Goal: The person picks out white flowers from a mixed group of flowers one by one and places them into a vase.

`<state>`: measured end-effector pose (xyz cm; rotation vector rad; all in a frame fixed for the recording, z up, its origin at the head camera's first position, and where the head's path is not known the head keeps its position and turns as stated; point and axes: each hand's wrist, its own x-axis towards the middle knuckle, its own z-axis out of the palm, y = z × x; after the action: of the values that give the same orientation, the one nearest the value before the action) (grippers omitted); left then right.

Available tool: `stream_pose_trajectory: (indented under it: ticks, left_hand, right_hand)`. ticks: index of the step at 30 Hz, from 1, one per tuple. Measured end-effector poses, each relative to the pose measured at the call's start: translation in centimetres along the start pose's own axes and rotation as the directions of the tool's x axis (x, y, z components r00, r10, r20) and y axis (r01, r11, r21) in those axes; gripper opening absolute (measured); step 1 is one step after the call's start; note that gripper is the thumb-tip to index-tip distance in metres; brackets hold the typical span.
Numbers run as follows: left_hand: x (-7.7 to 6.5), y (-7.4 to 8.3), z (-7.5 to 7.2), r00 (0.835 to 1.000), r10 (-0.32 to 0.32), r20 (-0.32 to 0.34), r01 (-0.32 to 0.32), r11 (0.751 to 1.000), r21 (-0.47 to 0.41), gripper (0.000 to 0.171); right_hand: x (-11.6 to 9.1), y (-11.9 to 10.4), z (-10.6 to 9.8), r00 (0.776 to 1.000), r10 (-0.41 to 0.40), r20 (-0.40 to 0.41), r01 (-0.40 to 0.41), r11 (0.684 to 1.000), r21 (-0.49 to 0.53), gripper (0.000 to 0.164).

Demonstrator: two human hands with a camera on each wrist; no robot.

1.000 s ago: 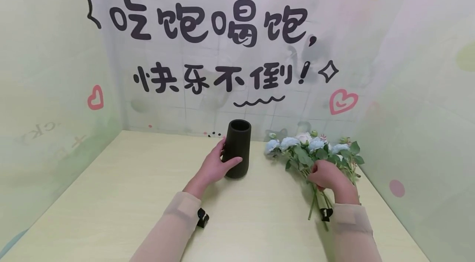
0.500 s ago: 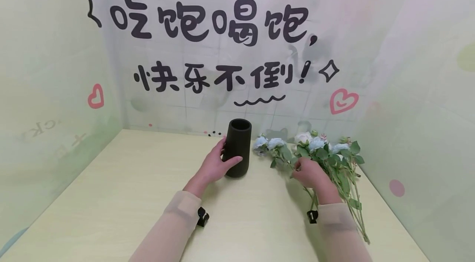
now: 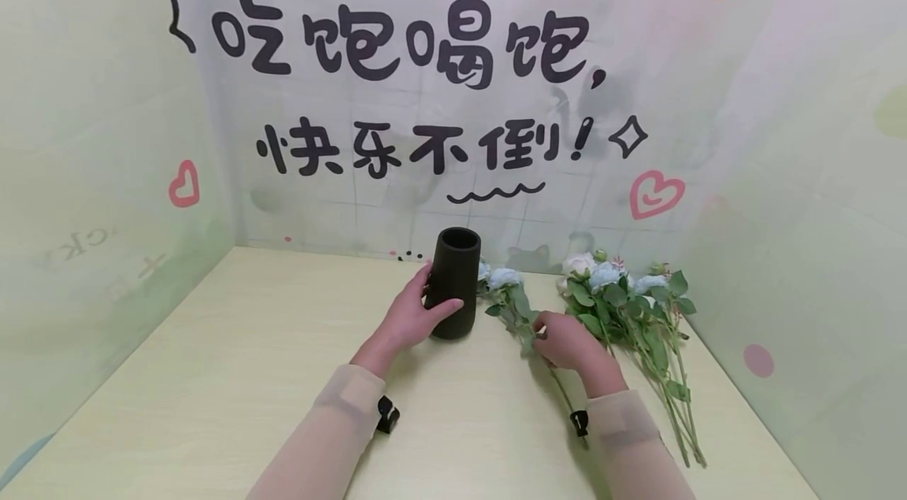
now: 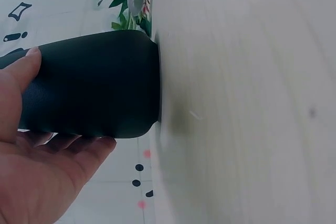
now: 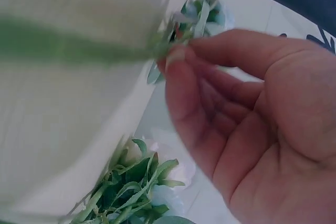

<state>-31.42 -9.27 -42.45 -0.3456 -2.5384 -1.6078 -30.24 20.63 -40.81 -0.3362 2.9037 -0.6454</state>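
Observation:
A black vase (image 3: 455, 279) stands upright on the table, its mouth facing up. My left hand (image 3: 409, 317) grips it from the left, thumb across the front and fingers round the far side; the left wrist view shows the vase's base (image 4: 142, 85) on the tabletop. Right of the vase, my right hand (image 3: 570, 342) pinches the green stem of a pale blue flower spray (image 3: 505, 279). Thumb and fingertip meet on that stem (image 5: 94, 51) in the right wrist view. The flower heads lie close by the vase, which partly hides them.
More pale blue and white flowers (image 3: 631, 287) with leafy stems lie on the right of the table (image 3: 283, 342). A printed backdrop (image 3: 397, 201) rises behind, with side walls at left and right. A black clip-like piece sits at each cuff.
My right hand has moved left, drawing one flower spray away from the bunch toward the vase. The other flowers stay at the right. My left hand keeps holding the vase in place.

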Motion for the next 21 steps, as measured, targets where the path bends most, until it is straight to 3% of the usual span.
stream_pose_trajectory:
  ticks: [3,11,21]
  left_hand:
    - [-0.03,0.04,-0.03,1.000,0.000,-0.001,0.000,1.000,0.001,0.099]
    - [-0.10,0.15,-0.15,1.000,0.000,0.003,0.000,1.000,-0.003,0.098]
    - [-0.02,0.06,-0.07,1.000,-0.001,0.006,0.001,1.000,-0.004,0.098]
  right_hand:
    - [-0.28,-0.21,-0.22,1.000,-0.004,0.020,0.003,0.999,0.041,0.036]
    - [-0.78,0.06,-0.80,0.996,0.047,0.080,-0.044,0.999,-0.030,0.032]
    - [-0.48,-0.09,-0.15,0.997,0.026,0.078,-0.026,1.000,0.000,0.035]
